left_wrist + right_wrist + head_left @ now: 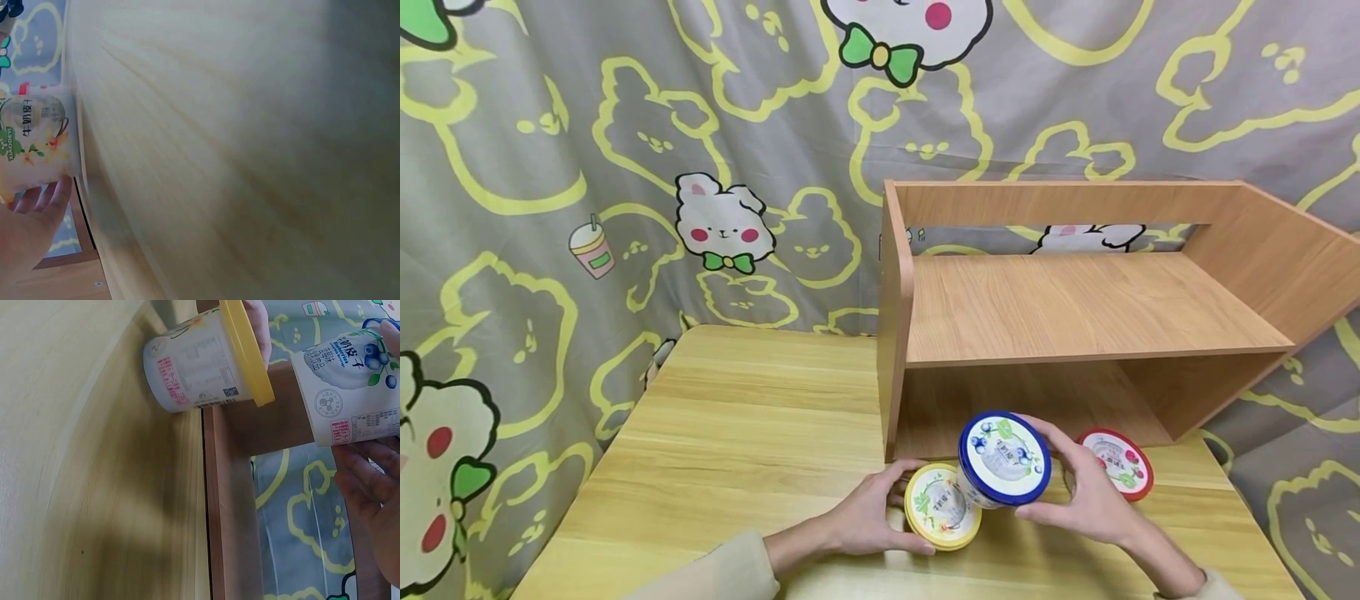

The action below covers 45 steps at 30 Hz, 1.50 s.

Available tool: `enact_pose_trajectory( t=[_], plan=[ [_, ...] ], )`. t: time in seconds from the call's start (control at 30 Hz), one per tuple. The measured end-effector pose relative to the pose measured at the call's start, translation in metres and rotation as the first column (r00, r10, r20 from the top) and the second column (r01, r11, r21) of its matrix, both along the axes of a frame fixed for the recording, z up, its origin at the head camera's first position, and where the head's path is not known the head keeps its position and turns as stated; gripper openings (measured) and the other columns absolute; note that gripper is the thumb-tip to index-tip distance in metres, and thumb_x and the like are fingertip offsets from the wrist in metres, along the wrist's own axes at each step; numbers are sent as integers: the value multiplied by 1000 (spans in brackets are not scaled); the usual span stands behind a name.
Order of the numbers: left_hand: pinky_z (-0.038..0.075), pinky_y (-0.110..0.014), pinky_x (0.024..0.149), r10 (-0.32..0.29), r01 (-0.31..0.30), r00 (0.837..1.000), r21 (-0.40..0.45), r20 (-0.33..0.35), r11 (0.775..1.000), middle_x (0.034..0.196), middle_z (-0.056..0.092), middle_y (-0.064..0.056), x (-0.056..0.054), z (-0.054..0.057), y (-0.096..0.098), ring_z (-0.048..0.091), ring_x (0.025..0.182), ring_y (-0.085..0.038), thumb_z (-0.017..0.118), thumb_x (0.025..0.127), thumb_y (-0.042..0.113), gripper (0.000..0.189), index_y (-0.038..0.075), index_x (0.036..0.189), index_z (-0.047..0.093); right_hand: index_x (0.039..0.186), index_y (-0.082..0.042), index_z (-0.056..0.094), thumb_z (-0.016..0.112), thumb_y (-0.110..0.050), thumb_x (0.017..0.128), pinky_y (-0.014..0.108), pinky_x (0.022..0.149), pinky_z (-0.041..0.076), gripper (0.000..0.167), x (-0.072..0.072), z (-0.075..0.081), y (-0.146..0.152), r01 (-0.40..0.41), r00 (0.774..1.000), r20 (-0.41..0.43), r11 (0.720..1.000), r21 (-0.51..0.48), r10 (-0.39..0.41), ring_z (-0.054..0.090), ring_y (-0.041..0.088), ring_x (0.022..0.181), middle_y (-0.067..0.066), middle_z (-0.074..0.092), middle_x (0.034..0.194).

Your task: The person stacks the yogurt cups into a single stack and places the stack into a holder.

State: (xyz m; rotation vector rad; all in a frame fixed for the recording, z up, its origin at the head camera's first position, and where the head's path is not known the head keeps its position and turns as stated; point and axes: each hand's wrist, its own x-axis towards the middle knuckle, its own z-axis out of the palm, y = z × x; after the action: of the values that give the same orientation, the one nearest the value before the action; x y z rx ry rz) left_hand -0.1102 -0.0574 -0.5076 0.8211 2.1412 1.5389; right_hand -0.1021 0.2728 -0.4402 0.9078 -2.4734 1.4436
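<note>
My left hand (867, 514) grips a paper tub with a yellow lid (942, 510), thumb on the near side and fingers on the far side. The tub stands upright on the table in front of the shelf. In my right hand (1093, 498) is a blueberry tub with a blue lid (1004, 460), held between thumb and fingers. It is raised and overlaps the yellow lid's edge in the head view. From the right wrist, the blueberry tub (350, 387) appears off the table, higher than the yellow-lidded tub (200, 362).
A tub with a red lid (1117, 463) stands right of my right hand, at the shelf's front edge. The two-level wooden shelf (1090, 308) takes up the table's back right. Behind everything hangs a grey patterned curtain (805, 167). The light wood table (730, 433) extends left.
</note>
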Motion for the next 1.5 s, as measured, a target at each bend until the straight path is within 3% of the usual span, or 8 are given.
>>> enact_pose_trajectory(
  t=[0.4, 0.83, 1.5],
  plan=[
    [55, -22, 109, -1, 1, 1000, -9, -7, 1000, 143, 62, -5, -2, 0, 0, 65, 122, -3, 96, 77, 27, 95, 15, 154, 42, 155, -13, 48, 100, -10, 60, 18, 108, 52, 108, -2, -5, -12, -16, 999, -28, 997, 75, 18, 63, 1, 129, -4, 67, 144],
    [56, -21, 108, -8, 8, 1000, -3, -1, 1000, 143, 61, -1, -1, 0, -1, 64, 121, -1, 96, 78, 29, 95, 18, 155, 42, 156, -13, 45, 98, -11, 65, 24, 110, 52, 106, 1, -12, -25, -65, 998, 11, 997, 43, 65, 61, 3, 132, -1, 66, 147],
    [56, -21, 107, -8, 8, 1000, 6, -19, 1000, 142, 62, -1, -2, -2, -1, 65, 120, -1, 96, 77, 29, 96, 17, 155, 41, 156, -11, 46, 98, -19, 68, 24, 109, 53, 102, 0, -21, -32, -101, 994, -28, 995, 24, 101, 63, 7, 131, 3, 67, 145]
  ],
)
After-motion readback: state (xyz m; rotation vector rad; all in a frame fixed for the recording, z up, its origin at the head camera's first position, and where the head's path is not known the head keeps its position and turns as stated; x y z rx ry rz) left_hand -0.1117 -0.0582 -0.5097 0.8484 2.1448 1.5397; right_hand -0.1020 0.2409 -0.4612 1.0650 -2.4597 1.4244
